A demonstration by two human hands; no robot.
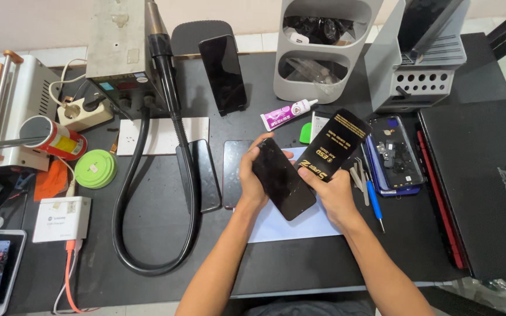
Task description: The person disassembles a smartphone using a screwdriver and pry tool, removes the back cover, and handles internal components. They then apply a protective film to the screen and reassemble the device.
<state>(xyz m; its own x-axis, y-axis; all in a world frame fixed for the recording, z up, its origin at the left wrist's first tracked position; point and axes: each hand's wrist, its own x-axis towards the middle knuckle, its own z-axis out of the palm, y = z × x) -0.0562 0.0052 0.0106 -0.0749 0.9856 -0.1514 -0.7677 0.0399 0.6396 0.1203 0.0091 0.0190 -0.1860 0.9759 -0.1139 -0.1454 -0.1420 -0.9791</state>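
My left hand (252,178) grips a black smartphone (282,178) by its left edge, held tilted above a pale blue sheet (282,225) on the dark desk. My right hand (334,190) touches the phone's right edge and also holds a flat black packet with gold print (334,143), which sticks up and to the right. The phone's dark glass faces up and looks scuffed.
An opened phone (395,153) with small parts lies to the right, with tweezers and a blue tool (373,202) beside it. A closed laptop (484,181) fills the right side. A thick black hose (147,193), other phones (206,175) and a glue tube (288,112) lie around.
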